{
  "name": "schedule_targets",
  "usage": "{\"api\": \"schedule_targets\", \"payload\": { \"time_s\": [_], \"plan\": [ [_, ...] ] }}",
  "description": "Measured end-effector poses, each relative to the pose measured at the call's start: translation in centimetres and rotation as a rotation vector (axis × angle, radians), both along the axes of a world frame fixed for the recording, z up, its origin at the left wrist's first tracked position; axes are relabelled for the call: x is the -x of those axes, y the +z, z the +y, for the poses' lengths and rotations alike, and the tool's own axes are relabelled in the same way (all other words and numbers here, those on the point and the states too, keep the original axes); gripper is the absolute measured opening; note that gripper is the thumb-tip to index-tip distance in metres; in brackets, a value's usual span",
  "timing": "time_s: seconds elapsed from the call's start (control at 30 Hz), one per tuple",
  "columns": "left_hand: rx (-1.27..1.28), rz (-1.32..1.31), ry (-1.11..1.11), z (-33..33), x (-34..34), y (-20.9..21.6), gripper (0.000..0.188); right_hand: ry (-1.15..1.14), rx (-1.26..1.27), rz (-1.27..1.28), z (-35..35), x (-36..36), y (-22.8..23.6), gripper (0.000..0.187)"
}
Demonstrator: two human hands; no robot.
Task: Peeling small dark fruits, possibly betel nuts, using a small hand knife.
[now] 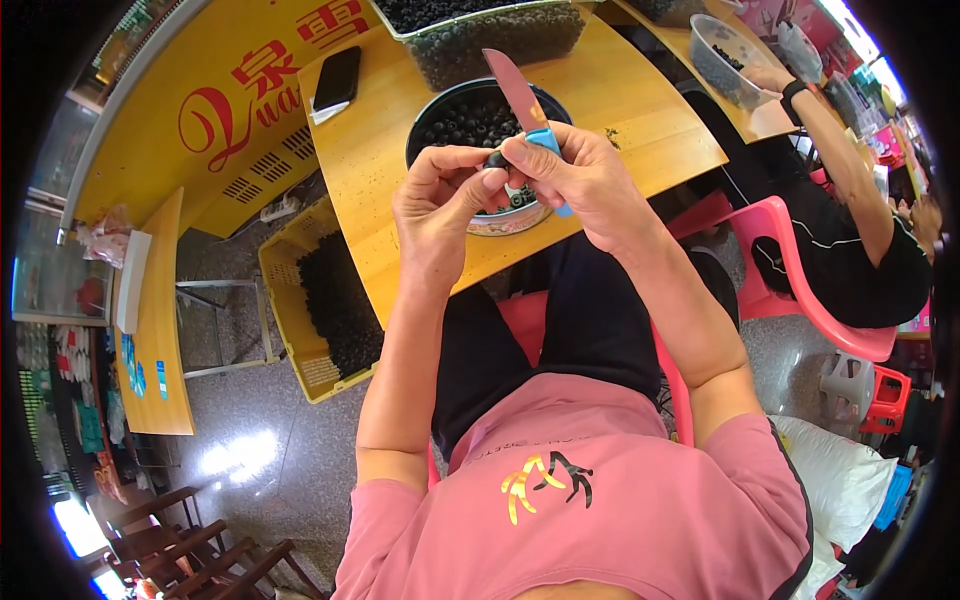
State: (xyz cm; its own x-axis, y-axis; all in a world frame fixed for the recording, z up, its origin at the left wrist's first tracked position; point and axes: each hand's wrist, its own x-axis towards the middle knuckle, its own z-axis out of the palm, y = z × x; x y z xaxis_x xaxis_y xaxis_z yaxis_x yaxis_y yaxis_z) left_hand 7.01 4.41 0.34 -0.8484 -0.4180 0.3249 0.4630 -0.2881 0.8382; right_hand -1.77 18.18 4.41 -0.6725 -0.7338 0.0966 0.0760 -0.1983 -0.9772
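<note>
My left hand pinches a small dark round piece between thumb and fingertips, above a round basin. In my right hand is a knife with a blue handle, its broad blade pointing up and away. My right thumb touches or nearly touches the dark piece. More dark round pieces fill the basin, and greenish bits show at its near side, partly covered by my hands. I cannot tell what kind of thing the pieces are.
The basin stands on a wooden table. Behind it is a clear tub heaped with dark pieces; a black phone lies far left. A yellow crate sits on the floor. At right, another person's hand reaches a clear bowl.
</note>
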Motion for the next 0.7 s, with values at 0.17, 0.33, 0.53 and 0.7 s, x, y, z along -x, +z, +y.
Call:
{"api": "schedule_targets", "payload": {
  "time_s": [0.17,0.33,0.53,0.7],
  "plan": [
    [-0.092,-0.056,-0.045,0.0,0.1,0.0,0.016,0.034,0.029,-0.064,-0.1,0.3,-0.9,0.023],
    [0.133,-0.052,0.179,0.2,0.1,-0.4,0.017,-0.026,-0.060,-0.041,-0.2,0.1,-0.8,0.023],
    [0.636,-0.036,0.683,-6.0,-2.1,0.9,0.012,-0.055,-0.059,0.001,1.2,1.2,-0.3,0.022],
    [0.828,-0.286,0.898,-12.7,-7.9,-0.1,0.016,-0.095,-0.068,-0.025,2.9,2.9,-0.7,0.022]
  ]
}}
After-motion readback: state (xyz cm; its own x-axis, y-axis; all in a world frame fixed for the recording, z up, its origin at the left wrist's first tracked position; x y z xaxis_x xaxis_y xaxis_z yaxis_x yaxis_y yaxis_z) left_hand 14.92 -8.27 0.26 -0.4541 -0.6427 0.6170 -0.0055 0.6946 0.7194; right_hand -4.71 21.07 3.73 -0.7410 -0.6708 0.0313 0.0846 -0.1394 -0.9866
